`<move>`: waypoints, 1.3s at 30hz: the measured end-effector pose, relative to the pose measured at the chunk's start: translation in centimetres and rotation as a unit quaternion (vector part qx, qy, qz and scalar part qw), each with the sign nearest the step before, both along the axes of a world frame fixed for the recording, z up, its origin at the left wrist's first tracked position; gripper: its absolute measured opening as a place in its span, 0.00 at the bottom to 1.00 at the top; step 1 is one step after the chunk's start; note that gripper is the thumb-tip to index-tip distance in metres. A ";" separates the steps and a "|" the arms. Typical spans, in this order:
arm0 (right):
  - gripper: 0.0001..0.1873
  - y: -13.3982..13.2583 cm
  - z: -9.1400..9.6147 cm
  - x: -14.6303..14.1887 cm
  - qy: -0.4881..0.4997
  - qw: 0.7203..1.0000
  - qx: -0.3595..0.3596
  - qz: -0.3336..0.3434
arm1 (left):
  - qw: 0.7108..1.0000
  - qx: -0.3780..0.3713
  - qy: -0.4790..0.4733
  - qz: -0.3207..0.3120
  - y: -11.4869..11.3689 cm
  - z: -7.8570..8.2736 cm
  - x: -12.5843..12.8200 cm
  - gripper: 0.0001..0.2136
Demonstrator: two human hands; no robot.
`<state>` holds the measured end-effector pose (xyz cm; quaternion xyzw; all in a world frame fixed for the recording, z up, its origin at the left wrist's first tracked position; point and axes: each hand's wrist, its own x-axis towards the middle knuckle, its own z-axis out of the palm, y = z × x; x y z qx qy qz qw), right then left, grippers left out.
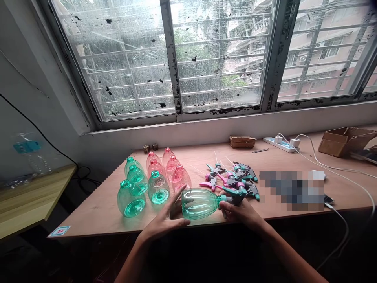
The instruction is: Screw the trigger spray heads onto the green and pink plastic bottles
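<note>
A clear green spray bottle lies sideways in the air above the table's front edge, its base to the left. My left hand cups the base end, thumb below and fingers behind it. At the neck, my right hand has its fingers closed round the collar of the grey and green spray head. Behind the bottle lies a pile of loose spray heads in grey, green and pink. To the left stand several open green bottles and several open pink bottles.
Along the back of the wooden table are two small dark blocks, a brown packet and a white power strip. An open cardboard box stands at right. White cables cross the right side, near a phone.
</note>
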<state>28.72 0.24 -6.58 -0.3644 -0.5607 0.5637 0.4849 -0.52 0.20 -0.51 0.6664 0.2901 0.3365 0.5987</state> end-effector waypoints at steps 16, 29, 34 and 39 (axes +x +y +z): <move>0.20 -0.2 0.5 -0.1 -0.014 1.000 0.013 -0.008 | 0.998 -0.040 -0.033 -0.019 0.7 -1.0 -0.2 0.44; 0.22 -0.2 0.5 -0.1 -0.050 0.998 0.037 -0.024 | 0.999 -0.005 0.024 0.024 0.1 0.0 -0.3 0.42; 0.23 -0.2 0.4 -0.2 -0.052 0.997 0.024 -0.045 | 1.000 -0.010 -0.020 -0.017 0.4 -0.6 -0.2 0.47; 0.23 -0.2 0.5 -0.3 -0.054 0.997 0.020 -0.045 | 0.999 -0.013 -0.034 -0.023 0.3 -0.7 0.0 0.48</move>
